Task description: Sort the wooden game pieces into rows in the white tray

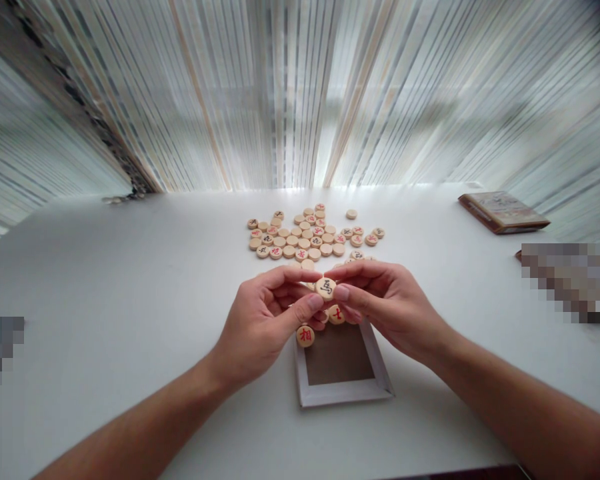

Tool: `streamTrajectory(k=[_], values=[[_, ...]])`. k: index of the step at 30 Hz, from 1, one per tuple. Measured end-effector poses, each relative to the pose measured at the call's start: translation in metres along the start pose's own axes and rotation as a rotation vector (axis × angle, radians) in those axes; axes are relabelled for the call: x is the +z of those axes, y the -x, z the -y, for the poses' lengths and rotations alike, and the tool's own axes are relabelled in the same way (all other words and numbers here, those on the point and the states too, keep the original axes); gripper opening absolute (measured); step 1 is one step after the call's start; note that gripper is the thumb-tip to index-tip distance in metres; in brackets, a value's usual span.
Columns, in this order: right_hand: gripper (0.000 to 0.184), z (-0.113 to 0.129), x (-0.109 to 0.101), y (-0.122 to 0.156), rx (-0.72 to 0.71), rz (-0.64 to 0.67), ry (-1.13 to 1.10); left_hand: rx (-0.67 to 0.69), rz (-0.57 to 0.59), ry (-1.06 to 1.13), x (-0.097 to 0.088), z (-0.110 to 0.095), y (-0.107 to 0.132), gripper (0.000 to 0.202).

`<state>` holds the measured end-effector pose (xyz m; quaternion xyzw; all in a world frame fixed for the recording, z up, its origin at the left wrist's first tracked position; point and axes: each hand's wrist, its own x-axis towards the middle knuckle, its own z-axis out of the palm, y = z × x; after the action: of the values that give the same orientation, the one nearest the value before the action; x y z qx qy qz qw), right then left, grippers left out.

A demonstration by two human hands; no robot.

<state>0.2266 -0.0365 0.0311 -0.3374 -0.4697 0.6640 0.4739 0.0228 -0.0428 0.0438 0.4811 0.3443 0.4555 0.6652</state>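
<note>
Between the fingertips of my left hand and my right hand is a round wooden Chinese chess piece with a black character facing up. Both thumbs and forefingers are closed around it. Just below my hands, a white-rimmed tray with a brown inside lies on the table. A piece with a red character rests at the tray's upper left corner. Another red-marked piece shows behind my fingers near the tray's far edge. My fingers partly hide a few more pieces.
Many loose Chinese chess pieces lie spread beyond my hands, some face up, some blank side up. One blank piece sits apart at the back. A flat box-like object lies at the far right. Striped string curtains hang behind the white table.
</note>
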Motion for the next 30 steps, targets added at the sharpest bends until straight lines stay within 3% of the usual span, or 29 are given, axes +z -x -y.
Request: streamTrajectory(k=[8, 13, 18, 23, 26, 30], values=[[0.035, 0.0017, 0.0059, 0.0005, 0.001, -0.004, -0.013, -0.017, -0.056, 0.006, -0.0016, 0.0038, 0.0014, 0.034], [0.04, 0.0019, 0.0073, 0.0013, 0.002, -0.04, 0.011, 0.046, -0.08, -0.032, 0.0001, 0.0041, 0.0017, 0.03], [0.036, 0.0039, 0.0076, 0.0012, 0.025, -0.06, 0.03, 0.171, -0.09, -0.181, 0.0035, 0.0066, 0.0055, 0.025], [0.026, 0.0044, 0.0077, 0.0017, 0.027, -0.051, 0.059, 0.308, -0.028, -0.285, 0.0048, 0.0088, 0.0074, 0.021], [0.022, 0.0035, 0.0068, 0.002, 0.027, -0.034, 0.037, 0.282, -0.001, -0.244, 0.0044, 0.0074, 0.0072, 0.025], [0.017, 0.0036, 0.005, 0.0026, 0.059, -0.007, -0.005, 0.189, -0.062, -0.165, 0.0037, 0.0053, 0.0059, 0.025]])
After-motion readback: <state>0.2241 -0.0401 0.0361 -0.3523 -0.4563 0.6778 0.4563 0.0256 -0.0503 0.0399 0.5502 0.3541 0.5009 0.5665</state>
